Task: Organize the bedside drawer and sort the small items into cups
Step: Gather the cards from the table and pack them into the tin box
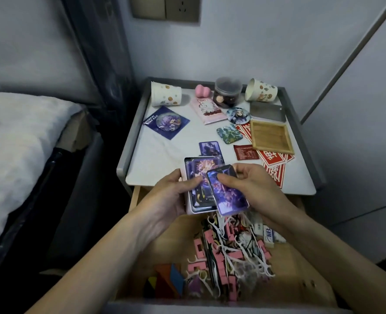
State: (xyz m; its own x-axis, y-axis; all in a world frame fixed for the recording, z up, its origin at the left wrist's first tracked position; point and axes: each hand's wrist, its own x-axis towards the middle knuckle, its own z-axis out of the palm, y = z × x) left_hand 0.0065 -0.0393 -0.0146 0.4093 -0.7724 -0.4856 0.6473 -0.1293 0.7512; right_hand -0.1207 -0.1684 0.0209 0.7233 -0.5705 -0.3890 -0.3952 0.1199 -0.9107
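My left hand [172, 193] grips a stack of purple picture cards [198, 177] above the open wooden drawer [300, 264]. My right hand [253, 186] pinches a single purple card [229, 196] that overlaps the stack's right side. The drawer below holds a heap of pink clips [221, 261], white floss picks [248, 257] and coloured flat pieces [165, 282]. Two paper cups lie on their sides at the back of the bedside table top: one at the left [166, 94], one at the right [261, 90].
On the table top [155, 155] lie a round badge on a blue card [166, 122], a pink packet [208, 111], a clear jar [228, 92], a metal tin [266, 111], a wooden tray [271, 137], red paper cut-outs [275, 164] and another card [210, 148]. A bed [17, 143] stands at left.
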